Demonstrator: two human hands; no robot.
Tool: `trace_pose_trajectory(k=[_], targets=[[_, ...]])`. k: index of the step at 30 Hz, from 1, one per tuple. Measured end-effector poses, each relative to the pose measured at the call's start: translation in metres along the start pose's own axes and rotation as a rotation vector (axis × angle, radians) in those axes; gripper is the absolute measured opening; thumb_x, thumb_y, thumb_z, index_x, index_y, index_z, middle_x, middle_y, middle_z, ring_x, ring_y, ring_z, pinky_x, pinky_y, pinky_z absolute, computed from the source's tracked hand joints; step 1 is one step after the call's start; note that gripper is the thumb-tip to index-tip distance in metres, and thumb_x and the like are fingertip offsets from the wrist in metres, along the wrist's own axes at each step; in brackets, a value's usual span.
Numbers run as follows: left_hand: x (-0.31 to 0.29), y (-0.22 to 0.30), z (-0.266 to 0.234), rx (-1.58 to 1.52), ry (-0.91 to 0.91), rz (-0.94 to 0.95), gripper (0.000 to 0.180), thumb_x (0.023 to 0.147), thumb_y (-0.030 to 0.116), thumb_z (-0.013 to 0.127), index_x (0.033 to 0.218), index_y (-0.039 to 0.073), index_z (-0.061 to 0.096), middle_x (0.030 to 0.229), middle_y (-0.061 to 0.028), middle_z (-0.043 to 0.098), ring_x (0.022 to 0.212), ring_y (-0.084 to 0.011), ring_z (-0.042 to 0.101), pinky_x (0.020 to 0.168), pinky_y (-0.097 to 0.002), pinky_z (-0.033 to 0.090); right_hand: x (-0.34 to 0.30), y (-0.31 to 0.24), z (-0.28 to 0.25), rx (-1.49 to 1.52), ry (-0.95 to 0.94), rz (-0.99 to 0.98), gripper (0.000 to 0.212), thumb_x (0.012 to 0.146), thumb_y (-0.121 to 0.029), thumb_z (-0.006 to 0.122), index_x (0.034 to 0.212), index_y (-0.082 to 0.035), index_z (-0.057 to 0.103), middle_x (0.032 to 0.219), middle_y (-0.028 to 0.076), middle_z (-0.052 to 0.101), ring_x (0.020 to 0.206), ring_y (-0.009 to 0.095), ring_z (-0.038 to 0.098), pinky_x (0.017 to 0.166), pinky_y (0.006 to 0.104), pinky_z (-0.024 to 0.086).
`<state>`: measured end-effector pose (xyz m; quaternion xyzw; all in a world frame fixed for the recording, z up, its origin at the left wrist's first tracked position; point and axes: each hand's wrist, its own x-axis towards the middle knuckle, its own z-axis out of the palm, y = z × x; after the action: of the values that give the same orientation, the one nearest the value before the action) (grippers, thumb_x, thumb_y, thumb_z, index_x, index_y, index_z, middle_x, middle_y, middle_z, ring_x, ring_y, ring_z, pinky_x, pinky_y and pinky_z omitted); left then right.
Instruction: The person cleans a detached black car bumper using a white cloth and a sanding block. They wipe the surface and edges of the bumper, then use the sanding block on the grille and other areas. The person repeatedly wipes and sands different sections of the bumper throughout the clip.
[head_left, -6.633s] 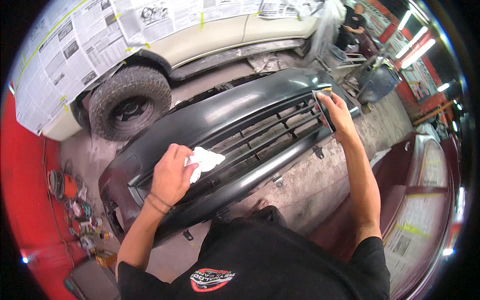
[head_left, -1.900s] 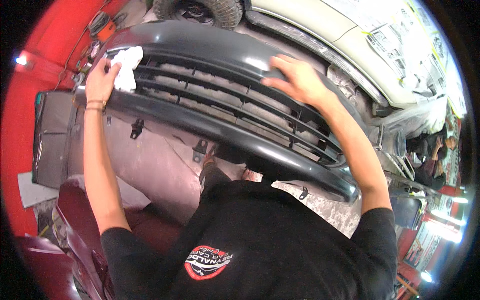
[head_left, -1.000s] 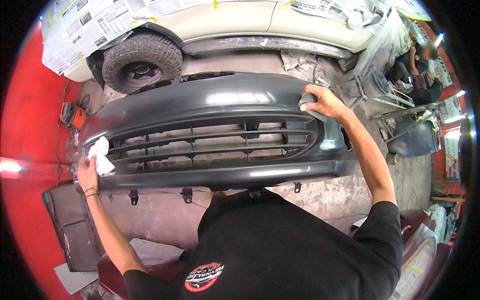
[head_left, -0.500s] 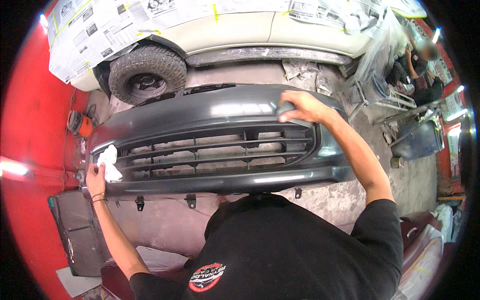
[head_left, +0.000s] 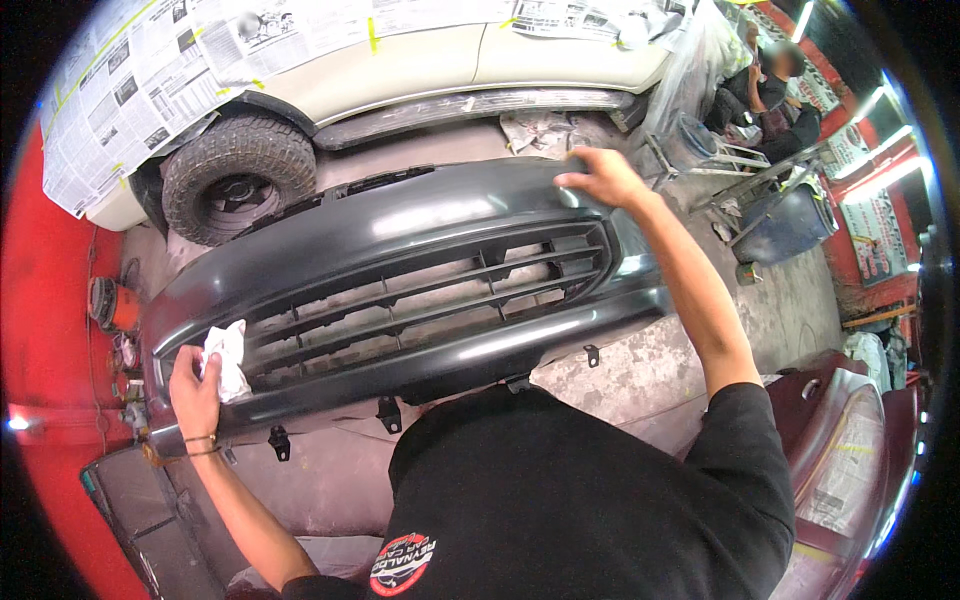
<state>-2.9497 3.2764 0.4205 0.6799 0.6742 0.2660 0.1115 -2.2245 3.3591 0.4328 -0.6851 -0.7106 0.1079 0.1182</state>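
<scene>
A dark grey car bumper [head_left: 350, 225] with a slatted grille opening [head_left: 430, 300] lies across the view in front of me. At its left end my left hand [head_left: 194, 388] grips a crumpled white cloth [head_left: 229, 362] against the side of the grille opening. My right hand [head_left: 606, 180] is bent over the upper right part of the bumper, fingers closed on a grey sanding pad [head_left: 574, 168]. Most of that pad is hidden under the hand. My right arm reaches across the bumper's right end.
Beyond the bumper stands a cream vehicle [head_left: 400, 75] masked with newspaper, its tire [head_left: 238, 180] close to the bumper. A seated person [head_left: 770, 110] is at the far right, near a blue barrel [head_left: 785, 228]. An orange bucket [head_left: 118, 305] and maroon panels [head_left: 800, 410] flank me.
My right hand has slid with the pad toward the bumper's upper right corner. My left hand stays with the cloth at the left end. The whole view has turned and shifted.
</scene>
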Motion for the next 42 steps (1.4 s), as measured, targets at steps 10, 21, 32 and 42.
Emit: trace_pose_trajectory(k=[10, 21, 32, 42], targets=[[0.01, 0.032, -0.003, -0.326, -0.165, 0.057, 0.016, 0.103, 0.012, 0.067, 0.112, 0.0, 0.061, 0.098, -0.0034, 0.061, 0.091, -0.0147, 0.055, 0.084, -0.0318, 0.048, -0.091, 0.068, -0.02, 0.37, 0.004, 0.219, 0.047, 0.088, -0.03, 0.091, 0.124, -0.003, 0.074, 0.105, 0.005, 0.078, 0.096, 0.013, 0.068, 0.089, 0.0341, 0.055], [0.152, 0.197, 0.116, -0.178, -0.183, 0.624, 0.022, 0.1, 0.011, 0.064, 0.116, -0.002, 0.057, 0.107, -0.0211, 0.058, 0.101, -0.0389, 0.061, 0.094, -0.0413, 0.049, -0.052, 0.091, 0.001, 0.488, -0.17, 0.033, 0.042, 0.085, -0.024, 0.092, 0.12, -0.006, 0.075, 0.096, 0.005, 0.077, 0.091, 0.013, 0.066, 0.086, 0.035, 0.055], [0.158, 0.18, 0.219, 0.046, -0.147, 0.281, 0.03, 0.107, 0.025, 0.051, 0.121, -0.002, 0.051, 0.114, -0.0351, 0.062, 0.11, -0.055, 0.062, 0.093, -0.057, 0.048, 0.011, 0.033, 0.041, 0.299, -0.075, -0.482, 0.069, 0.071, -0.052, 0.093, 0.109, -0.002, 0.063, 0.105, 0.019, 0.07, 0.103, 0.044, 0.067, 0.088, 0.0499, 0.053], [0.143, 0.174, 0.203, -0.045, -0.132, 0.194, 0.031, 0.107, 0.023, 0.054, 0.122, -0.003, 0.052, 0.114, -0.0358, 0.063, 0.113, -0.0551, 0.062, 0.097, -0.0529, 0.049, -0.023, 0.115, 0.049, 0.292, 0.227, -0.376, 0.046, 0.095, -0.037, 0.078, 0.13, -0.008, 0.069, 0.132, 0.011, 0.07, 0.127, 0.035, 0.065, 0.108, 0.049, 0.052]])
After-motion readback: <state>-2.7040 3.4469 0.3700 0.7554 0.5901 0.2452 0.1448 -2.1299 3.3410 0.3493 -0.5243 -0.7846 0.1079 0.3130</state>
